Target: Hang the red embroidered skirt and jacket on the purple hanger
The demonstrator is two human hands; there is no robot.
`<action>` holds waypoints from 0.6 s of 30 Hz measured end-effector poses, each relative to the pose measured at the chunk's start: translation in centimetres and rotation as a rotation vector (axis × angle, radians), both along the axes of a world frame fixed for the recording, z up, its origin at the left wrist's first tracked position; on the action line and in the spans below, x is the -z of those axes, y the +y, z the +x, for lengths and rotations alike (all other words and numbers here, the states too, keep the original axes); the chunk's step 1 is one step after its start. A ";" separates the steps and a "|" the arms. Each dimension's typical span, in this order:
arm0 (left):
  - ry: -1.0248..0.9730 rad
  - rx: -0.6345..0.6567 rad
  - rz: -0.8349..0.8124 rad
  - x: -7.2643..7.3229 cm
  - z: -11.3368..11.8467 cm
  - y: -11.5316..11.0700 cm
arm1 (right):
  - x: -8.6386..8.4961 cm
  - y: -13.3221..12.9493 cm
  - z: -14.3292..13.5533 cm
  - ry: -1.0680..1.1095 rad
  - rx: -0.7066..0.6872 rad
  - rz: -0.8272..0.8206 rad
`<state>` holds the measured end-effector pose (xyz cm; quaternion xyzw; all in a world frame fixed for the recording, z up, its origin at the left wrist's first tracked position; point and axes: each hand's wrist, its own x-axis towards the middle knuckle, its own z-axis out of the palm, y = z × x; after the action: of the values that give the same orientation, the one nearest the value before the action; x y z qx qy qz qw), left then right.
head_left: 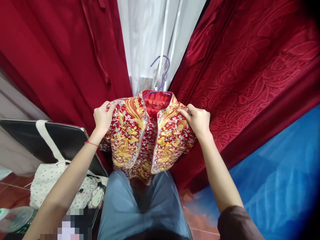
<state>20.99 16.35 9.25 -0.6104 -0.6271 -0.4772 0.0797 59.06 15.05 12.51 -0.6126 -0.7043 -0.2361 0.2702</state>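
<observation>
A dark folding chair carries a white polka-dot bag on its seat.

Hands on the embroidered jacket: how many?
2. Left hand grips the red, gold-embroidered jacket at its left shoulder; right hand grips its right shoulder. None hidden.

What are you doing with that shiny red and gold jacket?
A person holds up a small red jacket covered in gold embroidery, gripping one shoulder with the left hand and the other with the right hand. The jacket sits on a purple hanger, open at the front, in front of their knees. Red cloth hangs behind it, and a spotted white bag lies to the left.
</observation>
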 end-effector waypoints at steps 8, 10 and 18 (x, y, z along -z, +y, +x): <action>-0.117 0.214 -0.028 2.1 0.4 1.7 | -0.1 -0.2 1.9 0.205 -0.174 0.015; -0.143 0.206 -0.014 2.8 0.4 2.0 | 0.4 -0.2 2.6 0.252 -0.281 -0.059; -0.114 0.049 0.021 3.1 1.6 0.8 | 2.0 0.9 2.3 0.192 -0.025 0.016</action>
<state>22.62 17.14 6.13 -0.5966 -0.6104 -0.5196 0.0388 61.34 15.93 10.52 -0.6213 -0.6809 -0.1783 0.3444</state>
